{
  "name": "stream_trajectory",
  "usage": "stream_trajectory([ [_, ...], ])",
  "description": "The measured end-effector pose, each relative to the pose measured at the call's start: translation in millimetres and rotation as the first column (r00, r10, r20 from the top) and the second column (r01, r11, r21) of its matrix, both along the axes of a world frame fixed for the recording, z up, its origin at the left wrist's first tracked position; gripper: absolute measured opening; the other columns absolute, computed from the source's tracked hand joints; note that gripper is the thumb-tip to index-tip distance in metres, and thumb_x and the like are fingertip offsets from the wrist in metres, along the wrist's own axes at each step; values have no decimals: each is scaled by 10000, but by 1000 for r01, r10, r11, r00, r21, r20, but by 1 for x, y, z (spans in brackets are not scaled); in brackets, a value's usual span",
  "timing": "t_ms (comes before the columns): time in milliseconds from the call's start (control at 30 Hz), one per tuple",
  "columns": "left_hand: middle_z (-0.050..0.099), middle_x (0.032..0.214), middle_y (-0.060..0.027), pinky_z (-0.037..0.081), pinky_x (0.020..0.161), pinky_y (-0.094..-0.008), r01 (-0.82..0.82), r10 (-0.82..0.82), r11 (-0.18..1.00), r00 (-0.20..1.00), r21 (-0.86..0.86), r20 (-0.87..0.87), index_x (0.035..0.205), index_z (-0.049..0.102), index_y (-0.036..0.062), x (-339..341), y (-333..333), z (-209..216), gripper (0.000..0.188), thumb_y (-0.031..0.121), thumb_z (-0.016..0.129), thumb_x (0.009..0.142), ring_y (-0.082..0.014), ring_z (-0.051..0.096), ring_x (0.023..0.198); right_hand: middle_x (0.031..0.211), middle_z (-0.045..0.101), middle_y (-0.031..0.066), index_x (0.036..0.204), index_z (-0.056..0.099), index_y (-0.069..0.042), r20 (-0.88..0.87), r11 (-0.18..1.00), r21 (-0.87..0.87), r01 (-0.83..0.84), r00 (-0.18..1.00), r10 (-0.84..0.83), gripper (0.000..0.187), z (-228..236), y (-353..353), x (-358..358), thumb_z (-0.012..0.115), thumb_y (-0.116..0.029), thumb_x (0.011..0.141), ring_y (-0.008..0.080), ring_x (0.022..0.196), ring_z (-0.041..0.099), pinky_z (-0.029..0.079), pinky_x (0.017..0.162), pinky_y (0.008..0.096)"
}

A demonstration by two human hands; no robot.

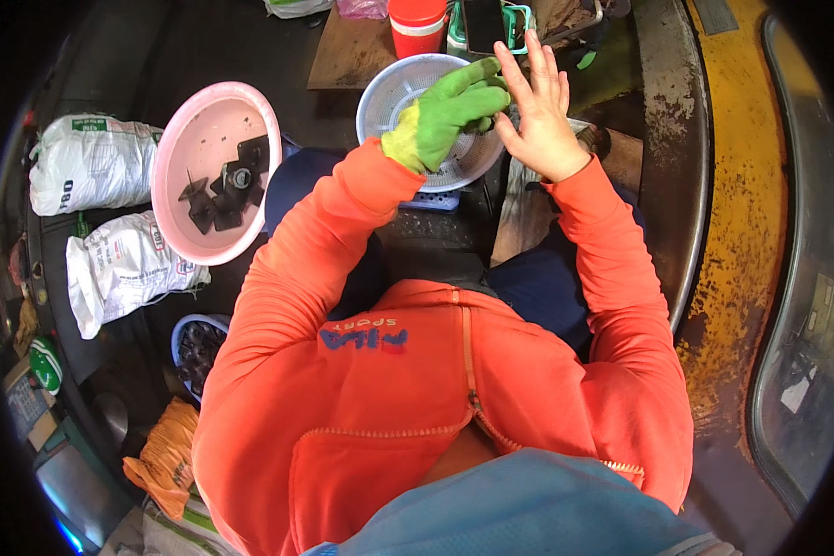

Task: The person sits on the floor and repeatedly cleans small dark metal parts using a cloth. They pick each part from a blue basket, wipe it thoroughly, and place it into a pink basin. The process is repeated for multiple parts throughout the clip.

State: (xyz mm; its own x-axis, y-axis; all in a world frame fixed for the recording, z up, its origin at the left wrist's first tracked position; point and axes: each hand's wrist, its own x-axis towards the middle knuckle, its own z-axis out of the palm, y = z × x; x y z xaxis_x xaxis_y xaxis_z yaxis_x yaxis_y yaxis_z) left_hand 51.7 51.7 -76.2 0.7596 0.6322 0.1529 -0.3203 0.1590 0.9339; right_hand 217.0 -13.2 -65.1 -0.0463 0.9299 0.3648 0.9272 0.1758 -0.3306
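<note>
My left hand (452, 109) wears a green glove with a yellow-green cuff, its fingers pointing right. The bare right hand (539, 111) is raised beside it, fingers stretched up and thumb toward the glove. Their fingertips come close together; whether they touch I cannot tell. I see nothing held in either hand. Under and behind the gloved hand is a pale blue-white plastic colander (377, 104), partly hidden by it. A blue plastic piece (433, 200) shows below the colander's near edge.
A pink basin (178, 162) with several black finned parts (235, 181) stands left, beside white sacks (97, 167). A blue basket (178, 341) holds dark pieces. Beyond the colander are a red-lidded container (417, 26) and a phone (483, 26). A worn yellow metal edge (737, 232) runs along the right.
</note>
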Motion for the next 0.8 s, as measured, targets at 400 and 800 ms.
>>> stream_trajectory([
  [400, 591, 1208, -57, 443, 948, -310, -85, 99, 983, 992, -161, 78, 1337, 493, 13, -1, -2, -3, 500, 131, 647, 876, -154, 548, 1134, 1557, 120, 140, 1458, 296, -336, -36, 992, -105, -64, 998, 61, 858, -3, -1, -12, 607, -70, 703, 469, 1414, 142, 132, 1070, 705],
  [800, 574, 1235, -162, 499, 927, -404, -19, 40, 989, 989, -148, 142, 1343, 455, -15, -7, 5, -22, 410, 204, 408, 999, -264, 602, 1077, 1510, 214, 169, 1398, 347, -249, -164, 971, -106, -214, 967, 195, 748, -2, -6, -7, 572, -38, 717, 403, 1391, 259, 179, 1090, 657],
])
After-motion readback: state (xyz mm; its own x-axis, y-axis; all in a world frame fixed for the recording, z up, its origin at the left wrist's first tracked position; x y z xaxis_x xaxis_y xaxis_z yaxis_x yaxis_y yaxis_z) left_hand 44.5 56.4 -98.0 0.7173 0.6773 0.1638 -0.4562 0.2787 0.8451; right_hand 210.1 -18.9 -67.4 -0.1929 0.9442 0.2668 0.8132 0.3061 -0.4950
